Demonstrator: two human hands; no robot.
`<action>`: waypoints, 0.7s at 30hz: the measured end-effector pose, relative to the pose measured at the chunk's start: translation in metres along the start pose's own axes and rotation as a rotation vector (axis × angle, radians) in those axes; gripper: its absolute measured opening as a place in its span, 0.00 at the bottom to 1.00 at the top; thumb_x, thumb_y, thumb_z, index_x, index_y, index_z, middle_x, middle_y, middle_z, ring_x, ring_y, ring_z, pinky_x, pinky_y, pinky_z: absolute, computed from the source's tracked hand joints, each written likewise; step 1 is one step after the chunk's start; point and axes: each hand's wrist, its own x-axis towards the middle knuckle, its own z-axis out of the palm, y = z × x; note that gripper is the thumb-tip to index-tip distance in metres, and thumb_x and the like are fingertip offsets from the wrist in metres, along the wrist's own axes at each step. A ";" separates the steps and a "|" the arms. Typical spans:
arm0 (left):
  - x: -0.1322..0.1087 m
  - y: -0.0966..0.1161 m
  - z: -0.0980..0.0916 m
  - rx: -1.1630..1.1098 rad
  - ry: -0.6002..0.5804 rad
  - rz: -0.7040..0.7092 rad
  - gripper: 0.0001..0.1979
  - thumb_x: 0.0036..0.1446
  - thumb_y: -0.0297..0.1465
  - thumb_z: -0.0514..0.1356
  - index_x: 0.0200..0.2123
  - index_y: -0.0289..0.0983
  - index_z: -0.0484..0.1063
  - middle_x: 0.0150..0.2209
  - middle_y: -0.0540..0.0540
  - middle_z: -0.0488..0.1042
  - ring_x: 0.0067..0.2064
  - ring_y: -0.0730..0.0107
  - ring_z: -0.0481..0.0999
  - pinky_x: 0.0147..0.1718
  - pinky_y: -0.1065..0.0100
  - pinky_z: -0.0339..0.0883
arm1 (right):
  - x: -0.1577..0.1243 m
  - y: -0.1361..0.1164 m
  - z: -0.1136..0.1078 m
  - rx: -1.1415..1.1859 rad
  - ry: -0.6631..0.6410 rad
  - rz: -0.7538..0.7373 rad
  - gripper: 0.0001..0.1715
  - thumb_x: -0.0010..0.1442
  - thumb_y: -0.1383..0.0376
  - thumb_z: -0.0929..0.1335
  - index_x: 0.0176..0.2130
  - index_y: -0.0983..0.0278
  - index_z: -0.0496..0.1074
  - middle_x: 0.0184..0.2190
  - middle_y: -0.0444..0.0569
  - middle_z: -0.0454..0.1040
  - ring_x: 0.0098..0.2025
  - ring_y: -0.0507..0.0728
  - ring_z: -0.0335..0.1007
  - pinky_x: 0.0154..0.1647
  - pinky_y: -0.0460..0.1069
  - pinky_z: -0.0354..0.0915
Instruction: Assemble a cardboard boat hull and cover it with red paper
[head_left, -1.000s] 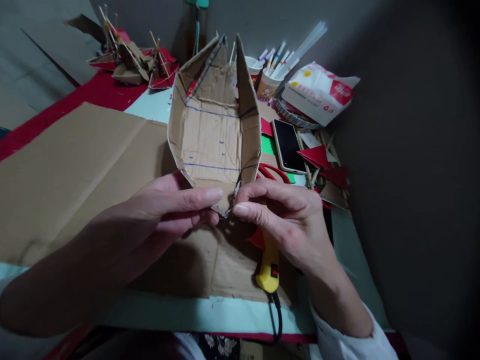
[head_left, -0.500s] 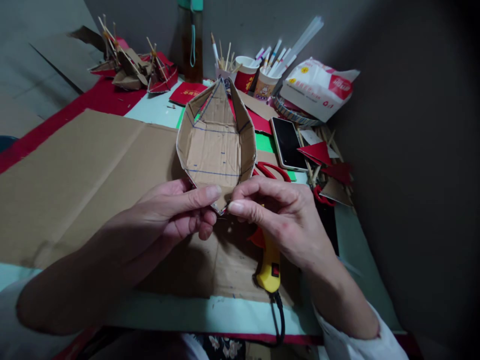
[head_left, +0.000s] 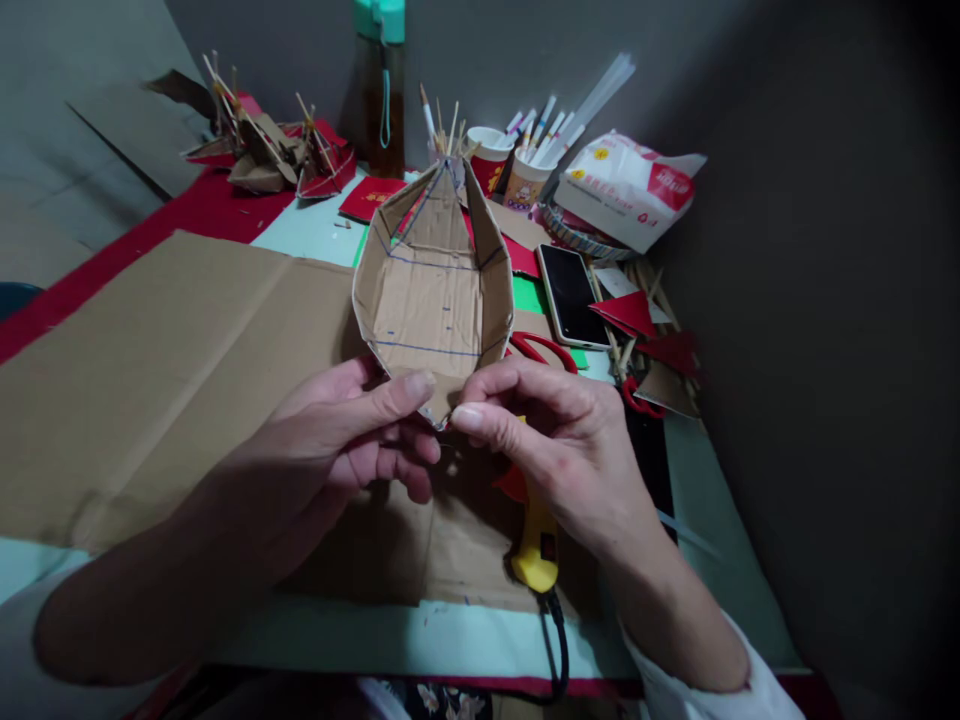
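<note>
Over the sheet [head_left: 150, 360], I see a boat [head_left: 431, 305] of creased brown cardboard, open-topped, tapering at both ends, blue pen lines crossing its floor. The left hand [head_left: 364, 425] clasps its near left edge; the right hand [head_left: 551, 425] pinches the near tip, thumb against finger.

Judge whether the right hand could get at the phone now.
Probably yes: the phone lies largely uncovered beyond the right hand, but that hand would first have to release the cardboard boat.

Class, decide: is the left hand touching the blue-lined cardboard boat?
Touching: the head view shows the left hand gripping the blue-lined cardboard boat, thumb lapped over its near edge.
</note>
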 end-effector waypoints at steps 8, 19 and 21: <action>0.002 -0.003 -0.004 0.023 0.059 0.142 0.22 0.48 0.47 0.75 0.36 0.37 0.78 0.31 0.45 0.77 0.28 0.63 0.76 0.15 0.66 0.77 | 0.001 0.000 0.009 0.180 0.148 0.047 0.09 0.60 0.65 0.76 0.29 0.64 0.76 0.22 0.37 0.73 0.25 0.45 0.65 0.27 0.40 0.61; -0.004 -0.013 0.000 0.806 0.329 0.820 0.07 0.57 0.32 0.68 0.37 0.50 0.86 0.34 0.52 0.73 0.29 0.78 0.74 0.26 0.80 0.70 | -0.002 -0.011 0.010 0.377 0.207 0.152 0.09 0.54 0.66 0.77 0.28 0.65 0.76 0.18 0.38 0.73 0.21 0.45 0.63 0.22 0.39 0.58; -0.003 -0.014 0.000 0.819 0.339 0.894 0.09 0.58 0.31 0.67 0.38 0.52 0.86 0.37 0.52 0.73 0.33 0.77 0.75 0.30 0.79 0.72 | -0.003 -0.013 0.010 0.371 0.205 0.151 0.09 0.55 0.66 0.77 0.27 0.64 0.75 0.18 0.38 0.73 0.21 0.45 0.64 0.22 0.40 0.59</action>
